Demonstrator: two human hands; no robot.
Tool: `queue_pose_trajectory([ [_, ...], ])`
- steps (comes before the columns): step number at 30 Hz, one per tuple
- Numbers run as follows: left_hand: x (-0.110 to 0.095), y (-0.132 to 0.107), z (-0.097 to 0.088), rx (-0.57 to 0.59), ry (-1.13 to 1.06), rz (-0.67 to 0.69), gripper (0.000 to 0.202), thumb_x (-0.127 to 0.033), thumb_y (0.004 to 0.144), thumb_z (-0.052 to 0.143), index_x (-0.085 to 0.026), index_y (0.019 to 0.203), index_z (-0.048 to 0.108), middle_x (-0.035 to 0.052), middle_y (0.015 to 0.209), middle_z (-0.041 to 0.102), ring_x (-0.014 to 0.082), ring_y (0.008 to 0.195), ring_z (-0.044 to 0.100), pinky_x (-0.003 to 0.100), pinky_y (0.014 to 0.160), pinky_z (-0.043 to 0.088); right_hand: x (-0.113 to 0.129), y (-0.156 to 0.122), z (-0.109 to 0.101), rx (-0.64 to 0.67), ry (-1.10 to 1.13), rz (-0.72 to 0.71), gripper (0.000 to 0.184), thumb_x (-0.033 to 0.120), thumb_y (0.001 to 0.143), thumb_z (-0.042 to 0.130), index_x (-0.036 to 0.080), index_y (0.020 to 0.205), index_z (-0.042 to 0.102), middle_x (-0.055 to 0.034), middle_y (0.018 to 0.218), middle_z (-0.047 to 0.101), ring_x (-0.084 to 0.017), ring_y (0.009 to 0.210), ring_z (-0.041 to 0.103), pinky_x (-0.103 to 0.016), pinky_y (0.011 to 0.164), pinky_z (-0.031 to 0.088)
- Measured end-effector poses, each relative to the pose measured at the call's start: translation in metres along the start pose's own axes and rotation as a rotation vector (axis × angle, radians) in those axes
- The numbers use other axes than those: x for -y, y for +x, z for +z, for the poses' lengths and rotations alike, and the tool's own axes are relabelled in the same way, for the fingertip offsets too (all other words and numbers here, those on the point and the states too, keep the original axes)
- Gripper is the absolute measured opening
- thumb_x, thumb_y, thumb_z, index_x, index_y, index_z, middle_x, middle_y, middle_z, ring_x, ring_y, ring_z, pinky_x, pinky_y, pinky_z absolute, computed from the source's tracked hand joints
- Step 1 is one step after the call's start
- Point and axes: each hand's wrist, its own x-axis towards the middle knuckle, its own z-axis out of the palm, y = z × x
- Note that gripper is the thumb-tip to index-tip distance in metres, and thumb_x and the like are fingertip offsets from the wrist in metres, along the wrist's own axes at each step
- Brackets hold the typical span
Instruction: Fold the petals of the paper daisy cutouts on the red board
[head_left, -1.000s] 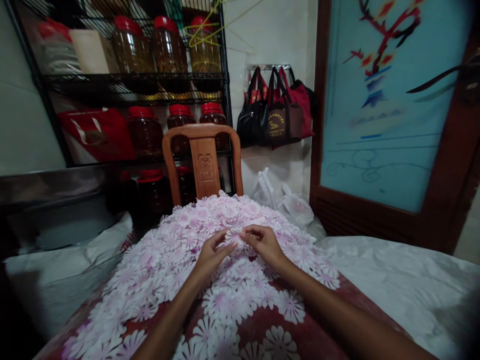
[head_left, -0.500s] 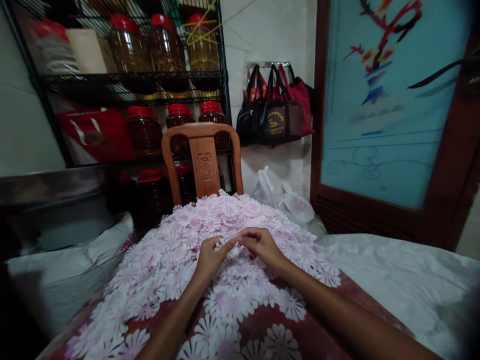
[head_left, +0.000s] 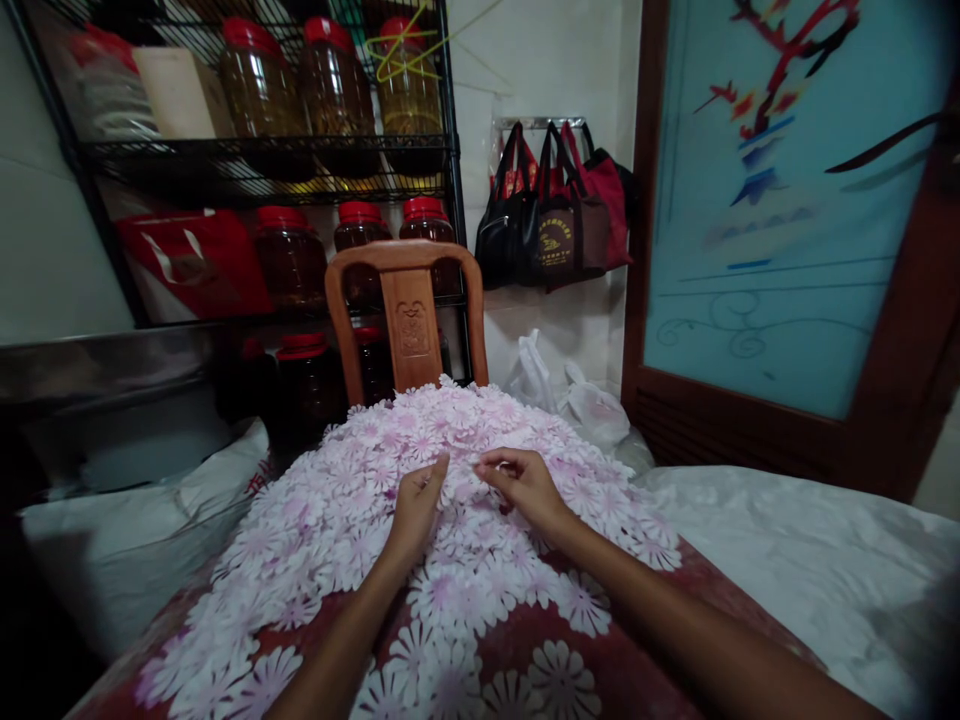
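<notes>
Pink-white, scalloped, heaped flower cutouts (head_left: pixel 466 545) before carved wooden chair (head_left: pixel 412 320), under pinched right hand (head_left: pixel 526 490), left hand (head_left: pixel 417 508) of unclear grip.

Matt, papery-looking flowers (head_left: pixel 337 520) — polished, carved wooden chair (head_left: pixel 412 325) — glossy, smooth-walled jars (head_left: pixel 337 95)

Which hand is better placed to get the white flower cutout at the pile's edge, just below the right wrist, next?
Probably the right hand. That flower cutout lies on that side, close by; the left hand is farther off. I can't tell whether the right hand holds something.
</notes>
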Motion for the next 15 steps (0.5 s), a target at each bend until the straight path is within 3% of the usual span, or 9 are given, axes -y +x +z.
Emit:
queue_pose_trajectory([
  [4, 0.005, 0.003, -0.011, -0.077, 0.026, -0.019, 0.055, -0.062, 0.08, 0.06, -0.018, 0.058, 0.038, -0.0047, 0.056, 0.033, 0.0081, 0.056, 0.031, 0.021, 0.056, 0.029, 0.001, 0.002, -0.008, -0.124, -0.074, -0.032, 0.042, 0.047, 0.072, 0.072, 0.01, 0.092, 0.072, -0.0059, 0.084, 0.066, -0.006, 0.055, 0.042, -0.02, 0.049, 0.033],
  [7, 0.017, 0.009, -0.019, -0.112, 0.066, -0.008, 0.041, -0.055, 0.073, 0.068, -0.016, 0.07, 0.055, -0.003, 0.064, 0.047, 0.0102, 0.062, 0.041, 0.02, 0.059, 0.033, 0.0, 0.002, -0.013, -0.163, -0.145, -0.033, 0.039, 0.038, 0.073, 0.068, 0.012, 0.102, 0.072, -0.0062, 0.091, 0.068, -0.005, 0.052, 0.04, -0.021, 0.048, 0.034],
  [11, 0.036, 0.015, -0.025, -0.092, 0.16, -0.022, 0.036, -0.049, 0.068, 0.066, -0.014, 0.078, 0.063, -0.0015, 0.065, 0.053, 0.0118, 0.062, 0.045, 0.021, 0.06, 0.035, -0.004, 0.001, -0.014, -0.121, -0.189, -0.007, 0.034, 0.031, 0.074, 0.064, 0.011, 0.099, 0.073, -0.007, 0.089, 0.068, -0.007, 0.054, 0.047, -0.021, 0.048, 0.039],
  [15, 0.041, 0.013, -0.026, -0.03, 0.267, -0.018, 0.03, -0.043, 0.068, 0.062, -0.015, 0.075, 0.066, 0.0014, 0.069, 0.062, 0.0147, 0.067, 0.054, 0.024, 0.068, 0.041, 0.0, -0.002, 0.003, 0.036, -0.187, 0.002, 0.021, 0.026, 0.078, 0.067, 0.01, 0.092, 0.07, -0.0061, 0.087, 0.067, -0.009, 0.062, 0.053, -0.023, 0.057, 0.047],
])
